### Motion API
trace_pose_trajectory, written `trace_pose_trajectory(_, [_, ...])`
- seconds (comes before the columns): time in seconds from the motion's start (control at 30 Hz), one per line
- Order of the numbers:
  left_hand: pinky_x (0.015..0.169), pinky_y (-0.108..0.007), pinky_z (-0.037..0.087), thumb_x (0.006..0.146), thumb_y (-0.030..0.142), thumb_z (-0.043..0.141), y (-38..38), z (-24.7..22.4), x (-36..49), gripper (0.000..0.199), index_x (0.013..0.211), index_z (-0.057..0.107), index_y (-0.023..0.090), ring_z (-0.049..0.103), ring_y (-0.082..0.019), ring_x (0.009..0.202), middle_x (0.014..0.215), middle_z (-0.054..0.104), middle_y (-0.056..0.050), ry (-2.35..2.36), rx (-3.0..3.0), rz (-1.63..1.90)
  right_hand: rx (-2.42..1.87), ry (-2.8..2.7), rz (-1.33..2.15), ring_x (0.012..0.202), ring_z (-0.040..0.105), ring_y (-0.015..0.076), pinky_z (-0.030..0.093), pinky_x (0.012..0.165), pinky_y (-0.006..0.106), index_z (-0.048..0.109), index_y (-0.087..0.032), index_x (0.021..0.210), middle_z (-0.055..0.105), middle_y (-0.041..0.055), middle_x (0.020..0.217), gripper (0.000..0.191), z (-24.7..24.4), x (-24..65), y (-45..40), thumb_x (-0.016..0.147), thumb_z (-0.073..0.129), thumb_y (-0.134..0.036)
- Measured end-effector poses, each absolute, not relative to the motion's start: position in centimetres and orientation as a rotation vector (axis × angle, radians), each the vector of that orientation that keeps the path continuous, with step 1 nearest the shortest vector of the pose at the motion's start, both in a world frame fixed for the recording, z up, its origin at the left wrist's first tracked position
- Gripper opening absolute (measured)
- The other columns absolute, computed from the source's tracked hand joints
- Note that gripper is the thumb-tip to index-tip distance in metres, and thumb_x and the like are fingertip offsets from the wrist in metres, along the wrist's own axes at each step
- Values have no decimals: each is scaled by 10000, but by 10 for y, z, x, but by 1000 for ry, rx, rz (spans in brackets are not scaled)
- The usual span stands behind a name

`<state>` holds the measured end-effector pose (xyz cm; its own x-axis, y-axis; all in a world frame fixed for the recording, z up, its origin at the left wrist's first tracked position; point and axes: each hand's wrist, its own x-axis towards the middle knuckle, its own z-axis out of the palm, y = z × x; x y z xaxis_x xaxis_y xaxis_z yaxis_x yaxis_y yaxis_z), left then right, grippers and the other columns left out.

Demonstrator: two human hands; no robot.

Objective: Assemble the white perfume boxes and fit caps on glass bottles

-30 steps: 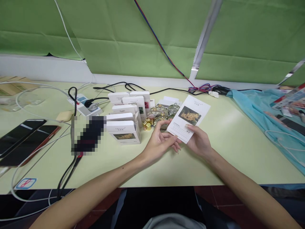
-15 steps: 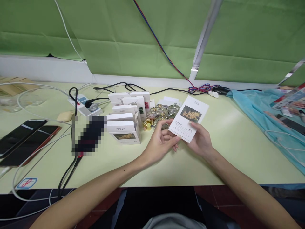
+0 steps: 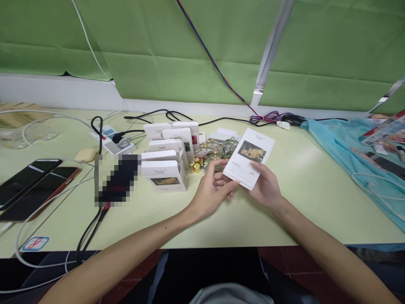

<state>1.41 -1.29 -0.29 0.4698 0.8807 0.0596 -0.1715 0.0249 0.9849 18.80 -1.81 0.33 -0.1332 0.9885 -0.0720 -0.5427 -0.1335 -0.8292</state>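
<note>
A white printed card or flat box point(image 3: 249, 158) with a picture of yellow flowers is held up in front of me. My left hand point(image 3: 215, 185) grips its lower left corner, thumb on the front and fingers behind. On its lower right side my right hand point(image 3: 265, 183) pinches it, thumb on the front. Left of my hands stand several white boxes point(image 3: 167, 179) in two rows, the nearest with its top open. Clear glass bottles point(image 3: 215, 150) lie in a pile behind my left hand, beside small gold caps point(image 3: 196, 165).
At the left are two phones point(image 3: 41, 190), a white power strip point(image 3: 115, 141), an earbud case point(image 3: 86, 155) and loose cables. A blue cloth point(image 3: 341, 147) with a dark phone on it covers the right side. Cables run along the back edge.
The card has tilted slightly and its top edge has shifted a little to the left. Both hands keep their hold on it.
</note>
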Motion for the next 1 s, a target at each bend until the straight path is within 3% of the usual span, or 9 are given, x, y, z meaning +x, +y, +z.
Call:
trace_pose_trajectory(0.4, [617,-272,571,893,423,761,-13,-5,13,535,1279,424,267,671,-126,632,897,714,-6,714,1301,940,-770,-804,1620,1185,682,412,612,889,613,707,-197,1052,782,138,1144,327,5,187,-19,834,651,-435])
trace_pose_trajectory(1.0, [606,-266,580,869,423,782,-12,-6,14,564,1272,425,254,671,-121,614,878,719,-4,731,1292,945,-748,-718,1608,1007,748,341,642,826,472,764,-163,1006,811,110,1047,310,3,188,-18,793,721,-384])
